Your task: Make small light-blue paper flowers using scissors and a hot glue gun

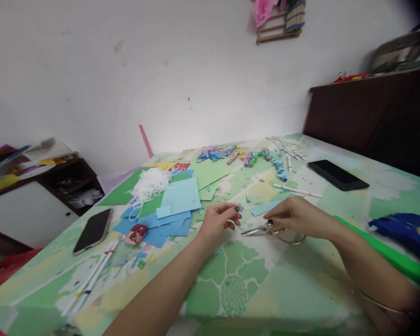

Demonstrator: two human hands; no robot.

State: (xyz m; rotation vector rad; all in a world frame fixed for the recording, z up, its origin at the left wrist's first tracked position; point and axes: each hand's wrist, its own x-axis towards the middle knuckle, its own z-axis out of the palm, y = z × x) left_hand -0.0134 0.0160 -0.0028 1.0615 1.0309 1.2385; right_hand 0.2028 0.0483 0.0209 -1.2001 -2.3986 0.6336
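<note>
My left hand (219,219) hovers low over the table with its fingers curled in a pinch; I cannot make out anything between them. My right hand (297,215) rests on the table with its fingers bent down onto the gold handles of a pair of scissors (266,230), whose silver blades point left and lie flat on the cloth. A light blue paper strip (266,207) lies just beyond both hands. Small blue paper scraps are scattered between the hands.
Blue paper sheets (177,205), green sheets (126,191) and a white string tangle (149,184) lie left. One phone (93,231) sits near left, another phone (338,175) far right. A blue glue gun (401,228), white sticks (91,280), rolled paper curls (252,158) and a dark cabinet (371,116) surround.
</note>
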